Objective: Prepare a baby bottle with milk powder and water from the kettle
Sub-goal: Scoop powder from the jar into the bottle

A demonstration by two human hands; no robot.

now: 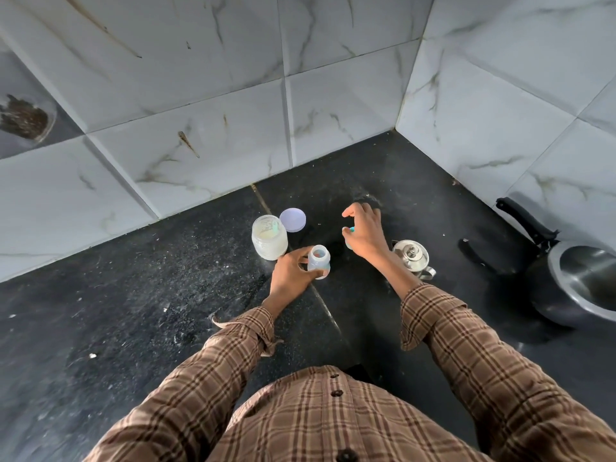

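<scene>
Here, the left hand is wrapped around the baby bottle, thumb on the near side and fingers on the far side, steadying it upright on the counter. The bottle's mouth is open and faces up. The right hand hovers above the counter just right of the bottle, fingers loosely curled; thumb and lower fingers pinch a small teal-and-pale object, mostly hidden by the hand, so what it is cannot be told. The index finger sticks out to the left, free.

Just behind and left of the bottle stands the milk powder jar, open, pale powder inside. Its lavender lid lies flat on the counter, touching or nearly touching the jar's right rear side. A small steel kettle, lid on, sits just beyond the right wrist, partly covered by the forearm. Well apart to the right, at the frame edge, a dark pan with a long black handle sits beside the right-hand wall.

Open counter lies to the left and toward the body; the back corner where the two walls meet is bare. A seam in the stone runs diagonally under the bottle.

The black stone counter is dusted with pale specks and crumbs. The walls are white marble-patterned tile with brown streaks. Both sleeves are brown plaid, cuffs unbuttoned.
</scene>
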